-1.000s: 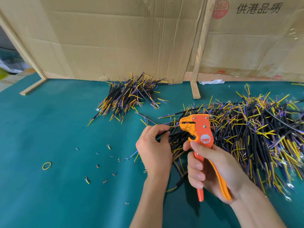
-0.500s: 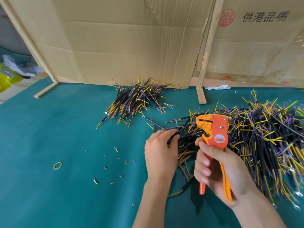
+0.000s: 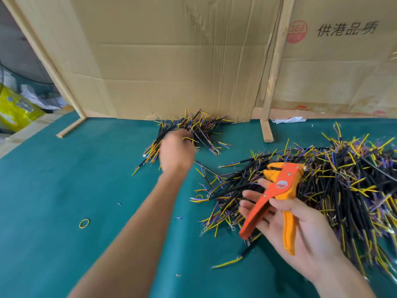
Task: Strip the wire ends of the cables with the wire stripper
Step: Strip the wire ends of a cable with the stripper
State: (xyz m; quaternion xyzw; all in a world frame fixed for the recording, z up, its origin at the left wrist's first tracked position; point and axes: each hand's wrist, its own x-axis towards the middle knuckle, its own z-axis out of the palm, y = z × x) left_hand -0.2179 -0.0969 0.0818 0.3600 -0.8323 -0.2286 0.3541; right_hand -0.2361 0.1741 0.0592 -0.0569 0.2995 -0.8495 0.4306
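The orange wire stripper [image 3: 279, 190] sits in the right hand [image 3: 300, 229], low on the right of the head view, its head tipped up and away from the person with the toothed jaws facing left toward the middle of the table; its long axis runs from the handles near the palm, up and slightly right to the head. The two handles are splayed apart in a V, one reaching down-left past the fingers [image 3: 250, 195], the other dropping straight down across the palm. The right fingers are only loosely curled, nearly straight, the thumb lying over the tool just below the head, so the hand cradles the stripper rather than squeezing it. Behind and to the right of it sprawls the big heap of cables [image 3: 343, 179], black sheaths with yellow and purple ends pointing every way. One loose cable [image 3: 231, 262] lies apart on the green mat [image 3: 64, 190], near the person. The left arm stretches far forward, and the left hand [image 3: 177, 150], blurred, is at the smaller pile of cables [image 3: 193, 130] that lies against the cardboard wall [image 3: 171, 61]; its fingers look curled at a yellow-tipped cable, but the blur hides whether they really hold it. A yellow rubber band [image 3: 84, 223] lies on the mat to the left, with small scraps scattered near it, and a wooden post [image 3: 272, 72] stands upright at the cardboard.
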